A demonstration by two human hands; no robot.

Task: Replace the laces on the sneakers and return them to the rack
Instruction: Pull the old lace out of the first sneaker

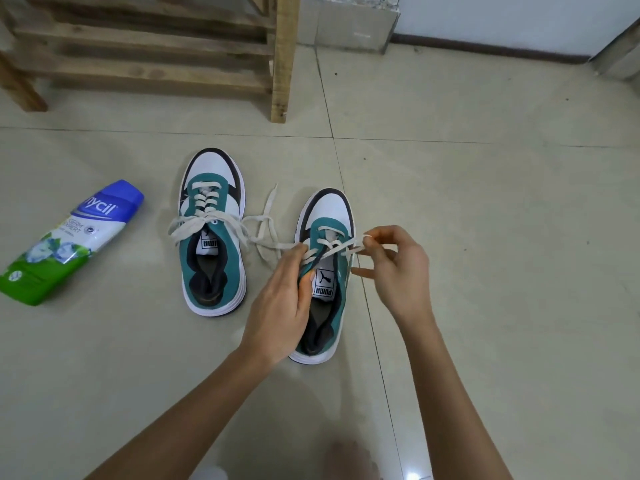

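Note:
Two teal, white and black sneakers stand on the tiled floor, toes pointing away from me. The left sneaker [212, 233] is laced, its white lace tied loosely across the tongue. The right sneaker [327, 216] is only partly laced. My left hand [282, 303] grips its left edge beside the tongue. My right hand [398, 268] pinches the white lace [266, 230] just right of the eyelets. The lace's loose end trails over the floor between the two shoes.
A wooden slatted shoe rack [149, 46] stands at the back left, one leg [284, 64] reaching the floor ahead of the shoes. A blue, white and green powder bottle [72, 244] lies on its side at the left. A wall and skirting run along the back right.

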